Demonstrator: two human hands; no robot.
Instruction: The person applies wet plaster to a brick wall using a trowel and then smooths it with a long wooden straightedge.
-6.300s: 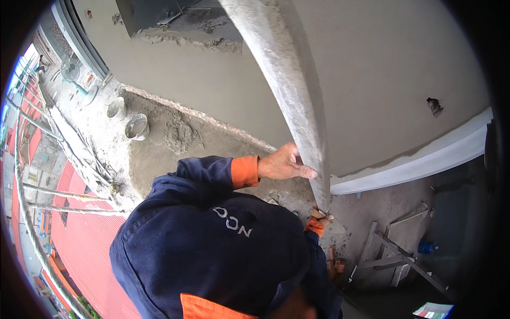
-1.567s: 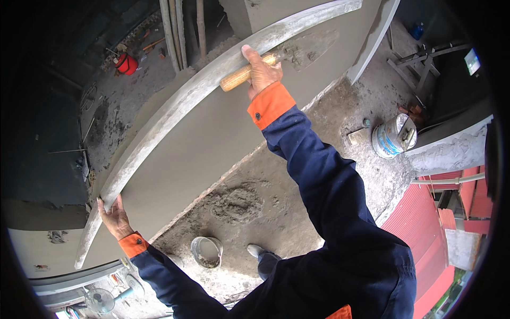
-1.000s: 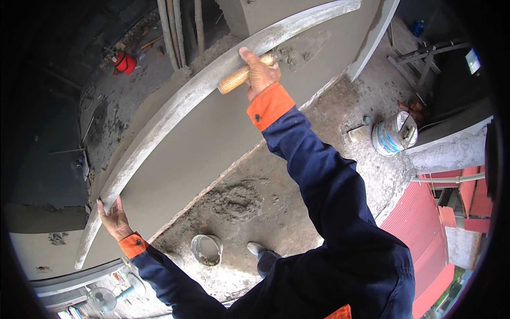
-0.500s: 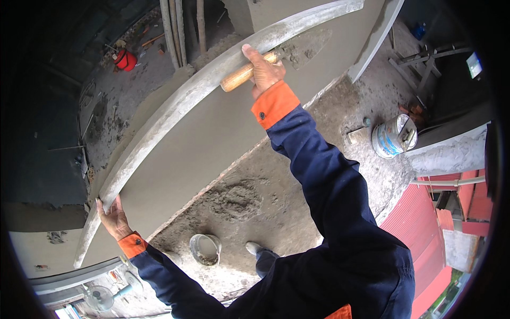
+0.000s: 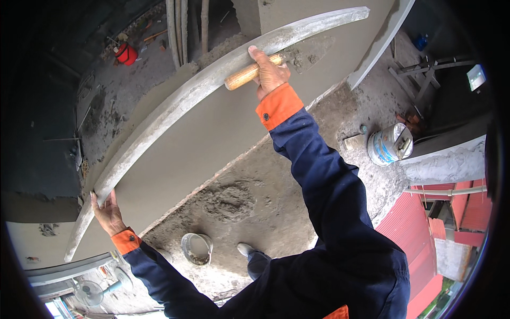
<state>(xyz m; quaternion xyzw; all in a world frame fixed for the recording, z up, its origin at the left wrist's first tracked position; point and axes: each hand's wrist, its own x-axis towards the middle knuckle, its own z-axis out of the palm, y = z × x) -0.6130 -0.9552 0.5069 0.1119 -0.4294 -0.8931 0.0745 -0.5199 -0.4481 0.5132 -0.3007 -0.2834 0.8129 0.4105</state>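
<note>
A long, pale straightedge (image 5: 159, 118), smeared with grey, slants across a plastered wall (image 5: 186, 143) and looks curved in the fisheye picture. Near its lower left end, my left hand (image 5: 108, 214) grips it, thumb and fingers on opposite edges. Higher up, my right hand (image 5: 270, 73) is closed round the wooden handle (image 5: 243, 77) of what looks like a trowel, its thumb pressed against the straightedge. Beyond that hand, a grey, mortar-covered shape (image 5: 311, 53) appears to be the trowel's blade, though its outline blends into the wall.
Below the wall, wet mortar (image 5: 231, 202) lies on the floor near a bucket (image 5: 197, 249) and my shoe (image 5: 245, 249). To the right stands a white bucket (image 5: 390, 144) by a wooden trestle (image 5: 425, 74). A red bucket (image 5: 126, 54) and poles (image 5: 177, 32) are beyond the wall.
The straightedge's lower end and my left hand have shifted slightly left and up in the picture; my right hand has moved a little right and down. The view has shifted slightly; both grips stay.
</note>
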